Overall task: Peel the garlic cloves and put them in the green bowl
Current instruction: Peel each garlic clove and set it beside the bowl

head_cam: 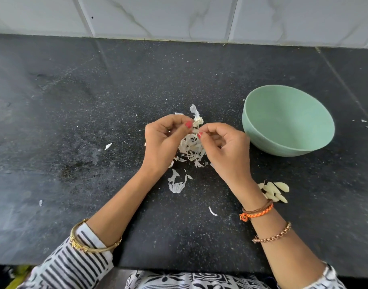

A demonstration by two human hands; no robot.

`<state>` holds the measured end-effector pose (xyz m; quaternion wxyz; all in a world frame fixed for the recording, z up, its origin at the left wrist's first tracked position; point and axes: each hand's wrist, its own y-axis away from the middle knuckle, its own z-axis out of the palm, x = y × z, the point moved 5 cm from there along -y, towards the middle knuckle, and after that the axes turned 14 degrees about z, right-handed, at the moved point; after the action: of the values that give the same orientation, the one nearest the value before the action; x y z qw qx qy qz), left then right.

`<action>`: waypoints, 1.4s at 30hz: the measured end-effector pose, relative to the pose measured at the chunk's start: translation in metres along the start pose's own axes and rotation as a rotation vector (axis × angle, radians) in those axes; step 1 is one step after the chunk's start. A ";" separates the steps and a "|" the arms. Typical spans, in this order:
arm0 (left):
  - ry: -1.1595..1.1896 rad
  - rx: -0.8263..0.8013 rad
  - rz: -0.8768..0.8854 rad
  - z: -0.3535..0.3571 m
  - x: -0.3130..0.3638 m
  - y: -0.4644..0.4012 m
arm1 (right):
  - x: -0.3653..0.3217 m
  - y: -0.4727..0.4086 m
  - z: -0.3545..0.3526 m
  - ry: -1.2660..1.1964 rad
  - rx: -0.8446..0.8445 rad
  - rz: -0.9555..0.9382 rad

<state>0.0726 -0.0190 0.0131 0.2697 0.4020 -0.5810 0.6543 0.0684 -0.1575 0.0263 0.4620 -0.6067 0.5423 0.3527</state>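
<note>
My left hand and my right hand meet at the middle of the black counter and both pinch a garlic clove with papery skin sticking up from it. Under the hands lies a heap of white garlic skins. The green bowl stands just right of my right hand and looks empty. Several peeled cloves lie on the counter beside my right wrist.
Loose skin scraps are scattered near my forearms and further left. A white tiled wall closes the counter at the back. The counter's front edge runs just ahead of my body.
</note>
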 end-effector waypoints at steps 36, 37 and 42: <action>-0.644 -0.262 0.191 0.014 0.012 0.016 | 0.037 0.087 -0.103 0.462 0.517 0.129; -0.643 -0.254 0.174 0.013 0.011 0.016 | 0.037 0.087 -0.103 0.452 0.511 0.134; -0.646 -0.231 0.155 0.015 0.011 0.017 | 0.038 0.087 -0.106 0.374 0.488 0.134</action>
<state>0.0554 -0.0376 0.0132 0.0652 0.5097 -0.7354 0.4417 -0.0190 -0.2686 0.0098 0.4619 -0.4951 0.7253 0.1242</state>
